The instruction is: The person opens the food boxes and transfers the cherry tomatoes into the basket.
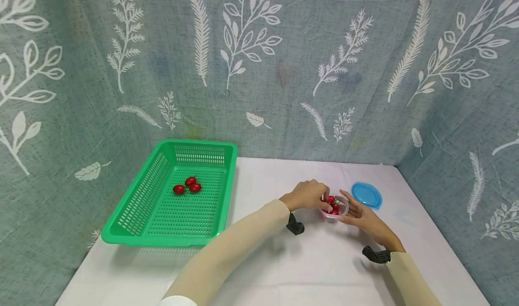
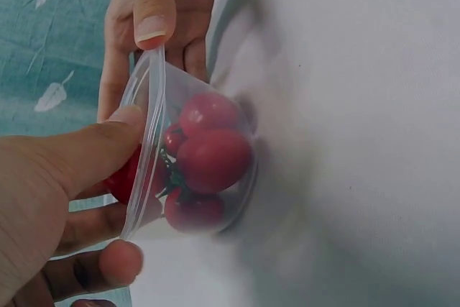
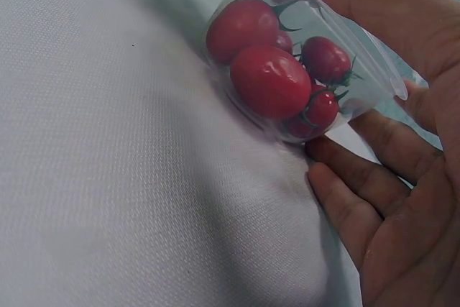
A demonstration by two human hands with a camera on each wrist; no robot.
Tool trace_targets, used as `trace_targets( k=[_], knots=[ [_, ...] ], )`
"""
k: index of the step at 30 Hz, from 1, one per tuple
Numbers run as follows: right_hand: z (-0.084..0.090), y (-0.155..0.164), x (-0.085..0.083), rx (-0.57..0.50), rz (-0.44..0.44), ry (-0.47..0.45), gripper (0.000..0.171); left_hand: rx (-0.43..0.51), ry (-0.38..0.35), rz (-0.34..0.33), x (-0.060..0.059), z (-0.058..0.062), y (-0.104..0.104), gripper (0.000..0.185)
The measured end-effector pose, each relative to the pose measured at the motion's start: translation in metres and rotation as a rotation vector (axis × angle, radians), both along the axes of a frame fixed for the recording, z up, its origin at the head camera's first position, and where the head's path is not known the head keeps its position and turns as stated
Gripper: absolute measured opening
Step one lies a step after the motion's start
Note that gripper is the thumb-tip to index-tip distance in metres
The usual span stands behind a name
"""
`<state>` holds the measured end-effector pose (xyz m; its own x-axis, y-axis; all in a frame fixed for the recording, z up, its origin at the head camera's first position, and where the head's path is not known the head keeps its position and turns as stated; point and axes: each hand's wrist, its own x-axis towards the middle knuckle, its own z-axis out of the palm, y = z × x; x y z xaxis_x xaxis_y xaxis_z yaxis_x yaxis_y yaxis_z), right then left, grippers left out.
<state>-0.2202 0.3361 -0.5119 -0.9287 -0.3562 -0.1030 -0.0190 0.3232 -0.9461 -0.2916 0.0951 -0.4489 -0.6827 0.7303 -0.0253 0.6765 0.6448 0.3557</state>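
A small clear plastic container [image 1: 344, 210] holds several red cherry tomatoes [image 2: 215, 159] with green stems and stands on the white cloth. My left hand [image 1: 310, 194] reaches in over its near-left rim. In the left wrist view, thumb and fingers pinch a cherry tomato [image 2: 126, 177] at the container's mouth. From the other side my right hand [image 1: 365, 218] holds the container, thumb at the rim and fingers curved round the wall, as the right wrist view also shows with tomatoes [image 3: 270, 81] inside.
A green plastic basket [image 1: 231, 180] stands at the left with three cherry tomatoes [image 1: 195, 187] on its floor. The blue lid [image 1: 366, 195] lies on the white-covered table [image 1: 308, 270] just beyond my right hand. Leaf-patterned grey-green cloth [image 1: 259, 94] walls the back and sides.
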Motion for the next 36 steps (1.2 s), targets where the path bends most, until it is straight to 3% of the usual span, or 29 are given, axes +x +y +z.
trace_targets(
  k=[10, 20, 36],
  knots=[
    [0.001, -0.001, 0.000, 0.000, -0.012, -0.003, 0.089, 0.070, 0.014, 0.009, -0.004, 0.003, -0.006, 0.028],
    [0.000, -0.002, 0.000, 0.018, -0.022, 0.008, 0.090, 0.092, 0.058, -0.008, -0.006, 0.007, -0.013, 0.019],
    [-0.002, -0.001, -0.002, 0.019, -0.016, 0.011, 0.089, 0.115, 0.118, -0.005, -0.013, 0.026, -0.048, 0.020]
  ],
)
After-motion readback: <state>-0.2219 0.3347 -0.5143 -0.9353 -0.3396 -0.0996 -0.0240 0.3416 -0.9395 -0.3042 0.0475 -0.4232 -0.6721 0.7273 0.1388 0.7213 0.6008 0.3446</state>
